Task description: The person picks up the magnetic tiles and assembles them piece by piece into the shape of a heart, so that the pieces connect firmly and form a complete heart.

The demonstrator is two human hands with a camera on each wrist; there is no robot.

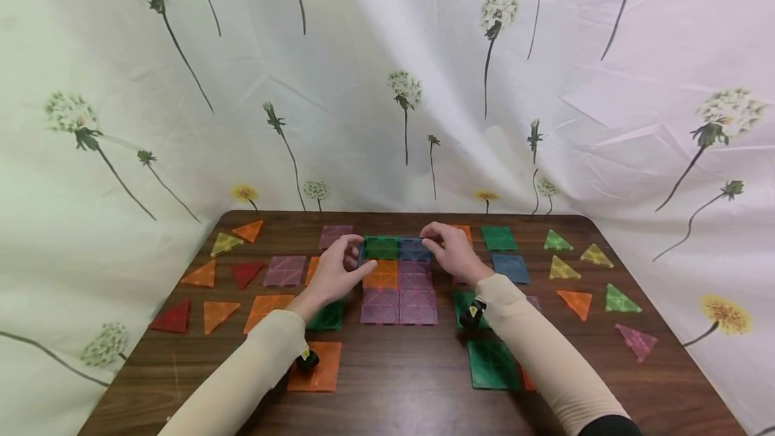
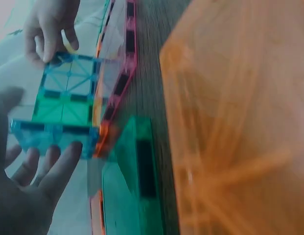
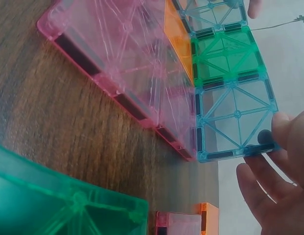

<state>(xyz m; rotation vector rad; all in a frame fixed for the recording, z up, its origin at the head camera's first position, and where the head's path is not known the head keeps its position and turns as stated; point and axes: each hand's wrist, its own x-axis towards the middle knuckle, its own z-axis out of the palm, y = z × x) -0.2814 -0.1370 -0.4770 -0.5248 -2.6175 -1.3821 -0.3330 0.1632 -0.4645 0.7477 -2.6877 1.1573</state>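
The big orange square [image 1: 325, 369] lay nearest, at seven o'clock from the base, with a big green square [image 1: 490, 365] at five. The base [image 1: 399, 293] itself, flat on the worktop [image 1: 399, 382], was four squares: three purple and, at its ten o'clock corner, one orange. By that corner stood a blue side tile [image 2: 54, 133]. The left hand [image 1: 339, 271] was spread around it, thumb on the inner side and fingers on the outer; how firmly they touched, I could not tell. To either side, triangles [image 1: 204, 274] lay scattered at nine and three o'clock. The right hand [image 1: 454, 254], at two, pinched the outer edge of the blue back tile [image 3: 235, 117]. This stood along the base's twelve o'clock edge, touching the green back tile [image 1: 381, 248] beside it. Farthest, at twelve, hung a flower-printed cloth [image 1: 357, 140].
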